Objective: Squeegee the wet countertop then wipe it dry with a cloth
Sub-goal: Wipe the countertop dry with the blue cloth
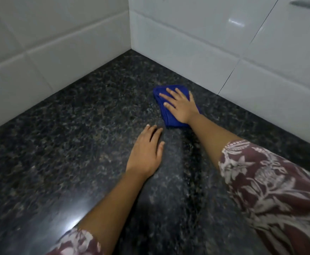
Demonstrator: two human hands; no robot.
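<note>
A folded blue cloth (166,115) lies on the dark speckled granite countertop (80,126), near the inner corner of the walls. My right hand (180,105) presses flat on the cloth with fingers spread and straight, covering most of it. My left hand (146,151) rests flat on the bare countertop just in front of the cloth, fingers straight, holding nothing. No squeegee is in view.
White tiled walls (196,43) meet in a corner behind the cloth and bound the countertop at the back and on the right. A bright light reflection (73,212) shows on the stone at the near left. My patterned sleeves cover the lower right.
</note>
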